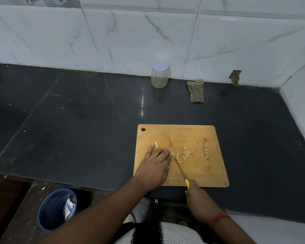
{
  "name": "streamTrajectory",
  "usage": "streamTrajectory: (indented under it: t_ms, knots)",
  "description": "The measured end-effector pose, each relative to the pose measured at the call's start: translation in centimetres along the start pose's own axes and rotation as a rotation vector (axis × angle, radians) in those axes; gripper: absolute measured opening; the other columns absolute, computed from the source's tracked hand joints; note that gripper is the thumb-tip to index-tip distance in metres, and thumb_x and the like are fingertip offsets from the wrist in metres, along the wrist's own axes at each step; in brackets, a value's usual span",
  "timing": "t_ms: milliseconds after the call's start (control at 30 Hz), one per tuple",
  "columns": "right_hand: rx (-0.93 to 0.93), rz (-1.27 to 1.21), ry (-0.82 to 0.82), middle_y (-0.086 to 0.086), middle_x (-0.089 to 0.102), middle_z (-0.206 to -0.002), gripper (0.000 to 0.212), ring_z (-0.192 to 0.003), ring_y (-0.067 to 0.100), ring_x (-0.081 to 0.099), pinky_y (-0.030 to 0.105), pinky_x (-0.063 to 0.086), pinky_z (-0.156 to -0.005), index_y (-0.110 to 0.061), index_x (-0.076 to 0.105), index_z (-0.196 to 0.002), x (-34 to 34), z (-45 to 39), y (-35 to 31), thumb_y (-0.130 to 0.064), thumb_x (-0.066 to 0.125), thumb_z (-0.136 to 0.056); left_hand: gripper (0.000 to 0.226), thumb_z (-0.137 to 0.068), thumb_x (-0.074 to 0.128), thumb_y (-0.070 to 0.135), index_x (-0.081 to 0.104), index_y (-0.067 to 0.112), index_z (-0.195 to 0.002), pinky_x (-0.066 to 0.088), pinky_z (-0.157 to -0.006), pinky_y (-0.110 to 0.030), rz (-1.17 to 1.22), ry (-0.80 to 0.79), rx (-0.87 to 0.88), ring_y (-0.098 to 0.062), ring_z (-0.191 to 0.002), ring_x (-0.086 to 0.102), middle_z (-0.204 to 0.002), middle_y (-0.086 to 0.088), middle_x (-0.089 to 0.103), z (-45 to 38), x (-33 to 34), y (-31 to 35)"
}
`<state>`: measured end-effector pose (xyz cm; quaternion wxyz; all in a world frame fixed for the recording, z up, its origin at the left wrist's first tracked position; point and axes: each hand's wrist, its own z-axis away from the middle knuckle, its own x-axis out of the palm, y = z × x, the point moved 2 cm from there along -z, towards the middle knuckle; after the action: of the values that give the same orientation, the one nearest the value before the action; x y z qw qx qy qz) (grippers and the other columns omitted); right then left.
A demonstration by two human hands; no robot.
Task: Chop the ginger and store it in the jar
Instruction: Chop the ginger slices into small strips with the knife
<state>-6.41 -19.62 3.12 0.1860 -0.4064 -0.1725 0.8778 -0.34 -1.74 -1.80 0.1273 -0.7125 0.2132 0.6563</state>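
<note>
A wooden cutting board (197, 173) lies on the dark counter. My left hand (155, 166) rests on its left part, fingertips pressing down ginger at the knife's edge. My right hand (197, 196) grips the yellow handle of a thin knife (180, 169), whose blade points up toward my left fingertips. Chopped ginger pieces (187, 153) lie in the board's middle, with a smaller heap (206, 153) to the right. One uncut ginger lump (156, 144) sits just above my left hand. A clear plastic jar (159, 75) with a pale lid on stands by the wall.
A checked cloth (196, 91) lies right of the jar near the wall. A blue bucket (55, 208) with a rag stands on the floor below the counter's edge. The tiled wall turns a corner at the right (298, 95).
</note>
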Motion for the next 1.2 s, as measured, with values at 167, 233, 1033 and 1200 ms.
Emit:
streamTrajectory:
  t_ms: [167,233,1033,1200]
  knots:
    - [-0.025,-0.031,0.070,0.006,0.061,-0.091,0.018,-0.081,0.019,0.061,0.033,0.048,-0.070,-0.014,0.041,-0.117,-0.8,-0.9,-1.2,-0.015,0.036,-0.100,0.050,-0.099,0.040,0.036,0.054,0.017,-0.142,0.019,-0.123,-0.051,0.055,-0.008,-0.030,-0.018,-0.134,0.043,-0.143,0.003,0.055,0.0,0.2,0.0]
    - [-0.004,-0.003,0.058,0.006,0.058,-0.091,0.021,-0.082,0.021,0.060,0.030,0.043,-0.066,-0.011,0.041,-0.120,-0.8,-1.7,-1.8,-0.013,0.036,-0.100,0.051,-0.098,0.038,0.036,0.054,0.017,-0.143,0.017,-0.124,-0.050,0.081,-0.014,-0.042,-0.017,-0.135,0.042,-0.144,0.004,0.054,0.1,0.2,0.0]
    - [0.047,-0.094,0.083,0.007,0.061,-0.096,0.028,-0.083,0.020,0.061,0.032,0.048,-0.068,-0.012,0.042,-0.128,-0.8,-2.3,-0.9,-0.018,0.036,-0.101,0.031,-0.103,0.046,0.017,0.068,0.014,-0.124,0.002,-0.125,-0.029,0.399,0.124,-0.302,-0.010,-0.116,0.058,-0.121,0.002,0.069,-1.1,-3.0,-2.1]
    - [0.039,-0.114,0.099,0.008,0.060,-0.087,0.024,-0.075,0.021,0.060,0.031,0.045,-0.061,-0.012,0.042,-0.123,-0.2,-1.7,-0.2,-0.014,0.035,-0.100,0.034,-0.099,0.053,0.020,0.062,0.020,-0.132,0.013,-0.122,-0.040,0.255,0.051,-0.401,-0.018,-0.120,0.052,-0.125,0.002,0.062,-2.1,-2.9,-4.3]
